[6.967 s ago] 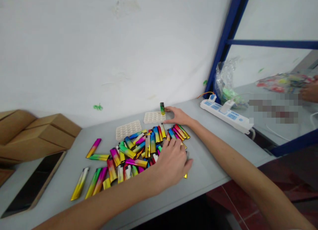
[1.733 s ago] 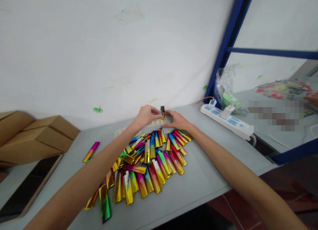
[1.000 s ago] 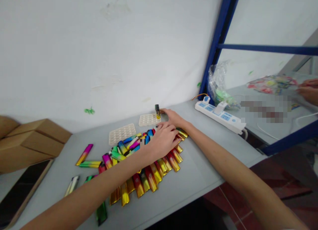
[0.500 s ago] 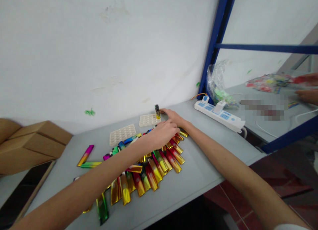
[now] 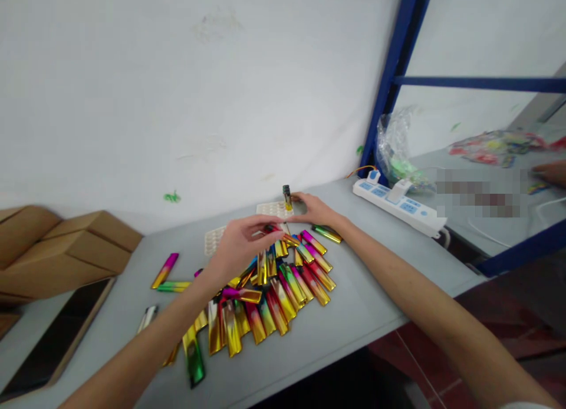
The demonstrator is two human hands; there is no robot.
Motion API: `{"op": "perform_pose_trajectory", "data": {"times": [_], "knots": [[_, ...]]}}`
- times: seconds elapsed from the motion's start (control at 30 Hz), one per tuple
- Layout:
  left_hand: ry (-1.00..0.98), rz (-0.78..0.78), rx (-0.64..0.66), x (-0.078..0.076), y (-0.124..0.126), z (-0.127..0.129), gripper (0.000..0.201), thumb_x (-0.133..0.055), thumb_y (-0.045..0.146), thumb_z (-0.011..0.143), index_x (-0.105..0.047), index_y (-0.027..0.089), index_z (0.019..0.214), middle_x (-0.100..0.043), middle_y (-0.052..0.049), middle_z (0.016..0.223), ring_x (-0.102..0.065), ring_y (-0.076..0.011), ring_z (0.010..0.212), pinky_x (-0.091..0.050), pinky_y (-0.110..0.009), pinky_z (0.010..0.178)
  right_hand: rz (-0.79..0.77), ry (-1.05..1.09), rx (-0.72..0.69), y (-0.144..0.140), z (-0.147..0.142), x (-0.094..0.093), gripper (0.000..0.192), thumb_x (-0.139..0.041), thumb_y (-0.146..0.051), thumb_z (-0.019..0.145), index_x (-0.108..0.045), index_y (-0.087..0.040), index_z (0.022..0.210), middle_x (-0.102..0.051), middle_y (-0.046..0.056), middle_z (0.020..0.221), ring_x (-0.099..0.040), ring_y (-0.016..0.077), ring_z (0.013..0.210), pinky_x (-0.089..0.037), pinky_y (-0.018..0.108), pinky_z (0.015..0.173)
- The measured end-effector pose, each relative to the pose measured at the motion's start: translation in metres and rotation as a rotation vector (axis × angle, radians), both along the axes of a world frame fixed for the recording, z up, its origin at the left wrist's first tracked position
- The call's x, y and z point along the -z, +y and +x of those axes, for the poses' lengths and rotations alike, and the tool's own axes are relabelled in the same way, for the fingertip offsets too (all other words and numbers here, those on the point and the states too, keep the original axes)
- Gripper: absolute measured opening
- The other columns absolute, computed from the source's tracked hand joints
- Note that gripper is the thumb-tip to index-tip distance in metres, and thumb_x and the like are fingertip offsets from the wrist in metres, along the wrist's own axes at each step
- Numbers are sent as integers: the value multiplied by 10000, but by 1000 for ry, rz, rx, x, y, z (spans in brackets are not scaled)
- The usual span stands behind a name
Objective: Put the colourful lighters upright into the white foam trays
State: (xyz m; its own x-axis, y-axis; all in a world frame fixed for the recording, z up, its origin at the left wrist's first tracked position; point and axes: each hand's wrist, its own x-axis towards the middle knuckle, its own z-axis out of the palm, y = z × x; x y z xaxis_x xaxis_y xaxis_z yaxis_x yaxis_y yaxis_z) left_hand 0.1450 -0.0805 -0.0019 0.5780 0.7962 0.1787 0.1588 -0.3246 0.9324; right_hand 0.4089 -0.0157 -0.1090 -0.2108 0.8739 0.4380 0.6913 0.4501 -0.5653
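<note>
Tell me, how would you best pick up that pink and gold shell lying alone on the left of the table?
I would take the pink and gold shell across its narrow width near the middle, coming straight down from above. It lies flat and apart from the pile, a long, slim piece with bare gray table along both long edges, so fingertips should fit on either side.

No legible text, label, brand or number anywhere, white and blue plastic power strip (image 5: 400,204) right of the hands shows only unreadable markings, shiny multicoloured metallic lighter sleeves (image 5: 269,291) carry no readable print
</note>
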Motion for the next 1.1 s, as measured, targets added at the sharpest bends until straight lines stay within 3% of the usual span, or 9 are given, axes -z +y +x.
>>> {"op": "perform_pose_trajectory", "data": {"times": [0.13,0.27,0.43,0.57,0.7,0.8,0.93,1.1], "knots": [[-270,-379,-189,13,-8,-20,384,-941,345,652,-733,171,924,-737,-26,807,-684,-155,734,-546,-259,675,-34,6,15,-4,-1,-4,810,-867,-500,751,-554,-141,1405,-674,190,1355,-662,346,1211,-507,524,1071],[-396,-494,-186,20,-16,-27,323,-917,387,698,-751,144,830,-714,-29,800,-658,-132,761,-552,-243,754,-39,27,-13,-6,0,-4,769,-859,-478,769,-561,-163,1404,-659,180,1386,-661,344,1226,-499,535,1095],[-328,-388,-104,26,-20,-35,358,-797,495,833,-712,165,944,-681,-21,856,-639,-133,731,-553,-245,678,-35,9,-1,-9,3,-3,745,-847,-466,783,-566,-149,1397,-675,175,1359,-664,343,1223,-501,534,1101],[-227,-228,-41,33,-27,-40,335,-598,543,977,-598,210,1016,-586,31,721,-579,-104,563,-459,-204,503,-38,12,8,-10,4,-3,708,-844,-464,785,-585,-177,1377,-695,151,1329,-671,340,1209,-503,539,1099],[-224,-238,68,33,-37,-38,300,-489,545,1028,-505,248,1064,-535,59,739,-485,-68,450,-344,-183,407,-45,3,16,-12,4,-4,705,-833,-483,791,-584,-191,1382,-695,145,1332,-667,343,1214,-499,550,1101],[-165,-196,22,31,-40,-38,317,-494,549,1025,-500,232,1018,-464,79,662,-325,-55,439,-242,-179,409,-55,-10,21,-13,5,-5,699,-823,-507,794,-594,-187,1371,-688,150,1343,-662,349,1224,-495,554,1105],[-65,-80,-101,31,-38,-40,481,-530,588,987,-421,201,723,-339,67,595,-288,-76,517,-230,-213,457,-63,-15,15,-14,5,-7,698,-810,-537,798,-600,-194,1369,-689,143,1344,-660,352,1226,-490,558,1110],[-46,-77,-166,34,-37,-41,524,-492,584,975,-363,208,633,-298,63,550,-251,-84,506,-209,-249,475,-69,-30,13,-14,6,-6,716,-790,-554,813,-585,-173,1384,-678,151,1356,-652,349,1239,-489,541,1117]]}}
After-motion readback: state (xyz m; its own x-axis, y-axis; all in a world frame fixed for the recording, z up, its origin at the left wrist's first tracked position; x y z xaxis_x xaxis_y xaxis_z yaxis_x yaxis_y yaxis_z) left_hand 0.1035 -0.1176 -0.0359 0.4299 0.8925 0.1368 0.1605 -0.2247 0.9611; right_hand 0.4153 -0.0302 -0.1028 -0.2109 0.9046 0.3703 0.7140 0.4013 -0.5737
